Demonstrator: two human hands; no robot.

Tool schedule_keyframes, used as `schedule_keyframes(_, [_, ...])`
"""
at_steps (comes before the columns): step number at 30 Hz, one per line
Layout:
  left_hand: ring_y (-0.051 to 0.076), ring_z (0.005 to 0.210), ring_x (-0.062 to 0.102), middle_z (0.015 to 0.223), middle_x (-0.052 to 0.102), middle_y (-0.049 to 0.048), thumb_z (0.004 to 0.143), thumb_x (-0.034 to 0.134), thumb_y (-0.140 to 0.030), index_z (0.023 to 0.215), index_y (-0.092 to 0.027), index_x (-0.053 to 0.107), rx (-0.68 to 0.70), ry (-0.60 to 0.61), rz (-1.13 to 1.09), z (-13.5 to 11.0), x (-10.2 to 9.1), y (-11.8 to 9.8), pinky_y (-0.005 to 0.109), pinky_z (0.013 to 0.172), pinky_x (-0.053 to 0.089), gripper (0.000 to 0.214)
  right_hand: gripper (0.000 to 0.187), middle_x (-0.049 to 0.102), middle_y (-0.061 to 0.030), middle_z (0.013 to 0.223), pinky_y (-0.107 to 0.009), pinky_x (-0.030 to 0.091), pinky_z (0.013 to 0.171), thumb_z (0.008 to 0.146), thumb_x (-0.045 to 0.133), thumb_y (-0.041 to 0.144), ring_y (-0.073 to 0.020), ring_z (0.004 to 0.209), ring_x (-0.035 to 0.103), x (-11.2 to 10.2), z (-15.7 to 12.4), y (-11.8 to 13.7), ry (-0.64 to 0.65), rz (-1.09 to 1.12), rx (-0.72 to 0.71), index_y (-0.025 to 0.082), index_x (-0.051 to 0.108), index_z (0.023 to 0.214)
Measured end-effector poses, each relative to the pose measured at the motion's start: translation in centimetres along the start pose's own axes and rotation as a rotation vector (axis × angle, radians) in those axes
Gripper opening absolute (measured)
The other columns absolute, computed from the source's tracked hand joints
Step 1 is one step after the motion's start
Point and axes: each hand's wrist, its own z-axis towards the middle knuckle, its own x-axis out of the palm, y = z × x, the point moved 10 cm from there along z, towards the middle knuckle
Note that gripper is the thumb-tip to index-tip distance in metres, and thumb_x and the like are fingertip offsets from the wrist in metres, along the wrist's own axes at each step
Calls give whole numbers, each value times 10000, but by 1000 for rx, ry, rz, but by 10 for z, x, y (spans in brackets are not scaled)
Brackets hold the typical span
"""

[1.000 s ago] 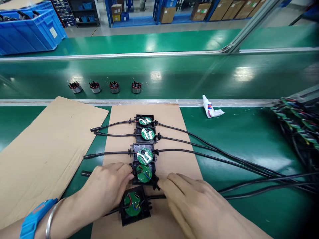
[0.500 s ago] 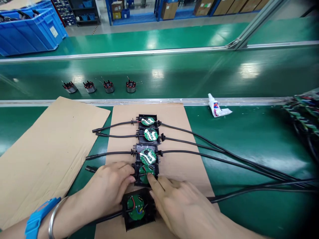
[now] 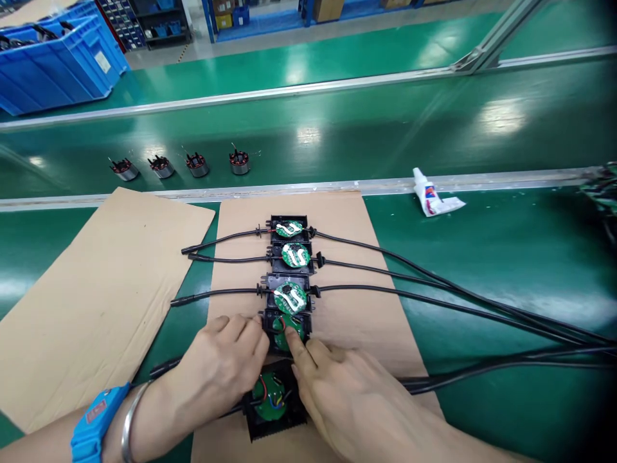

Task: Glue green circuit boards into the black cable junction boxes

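Note:
Several black square housings with round green circuit boards lie in a column on a cardboard sheet (image 3: 337,212), each with black cables (image 3: 434,283) running left and right. My left hand (image 3: 222,370) grips the left side of the fourth housing (image 3: 284,331) with curled fingers. My right hand (image 3: 337,392) lies to its right, forefinger pressing on that housing's green board. The nearest housing (image 3: 272,402) sits between my two hands, its board with red, blue and yellow wires showing. A blue wristband and a metal bangle circle my left wrist.
A second cardboard sheet (image 3: 96,289) lies to the left. Several copper-wound stators (image 3: 193,164) stand on the green conveyor belt beyond the metal rail. A white squeeze tube (image 3: 434,196) lies at the right by the rail. A blue crate (image 3: 48,64) stands at the far left.
My right hand moved left from the cable onto the fourth housing, its forefinger now on the green board. My left hand stayed on that housing. The view shifted slightly right.

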Motion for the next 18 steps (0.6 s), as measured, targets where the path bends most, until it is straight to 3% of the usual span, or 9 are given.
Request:
schedule_keyframes(4, [226,704,590,832,630,85,786,495,-39,919,-127,588,14,117,48,4,4,1,340,580,533,185,482,645,-70,650,-329,175,416,697,557,112,-167,468,565,0,3,2,-23,-10,10,-2,638,1158])
schedule_keyframes(8, [234,828,618,987,652,103,854,467,-62,1105,-116,587,-118,-80,-94,0,-23,14,379,705,570,283,434,659,-81,662,-319,220,422,749,528,129,-184,480,578,-4,4,-2,-4,16,71,20,639,1154])
schedule_keyframes(10, [233,919,614,1089,643,114,901,441,-82,1183,-103,565,-86,-180,-171,-2,-30,10,372,792,567,309,399,674,-84,718,-305,294,455,800,499,163,-197,532,599,-8,2,-9,24,122,113,58,625,1163])
schedule_keyframes(14, [255,991,598,1078,662,110,930,390,-80,1161,-76,591,84,-179,-209,-1,-20,-11,391,849,549,307,363,640,-57,755,-271,368,529,821,470,186,-212,662,611,-4,-10,-29,132,379,246,150,536,1176])
schedule_keyframes(18, [251,1001,589,1108,668,104,939,382,-97,1161,-90,604,74,-183,-217,-1,-15,-10,388,846,541,314,218,590,-36,762,-273,380,584,796,470,155,-210,719,581,4,-20,-40,216,478,355,187,491,1011])
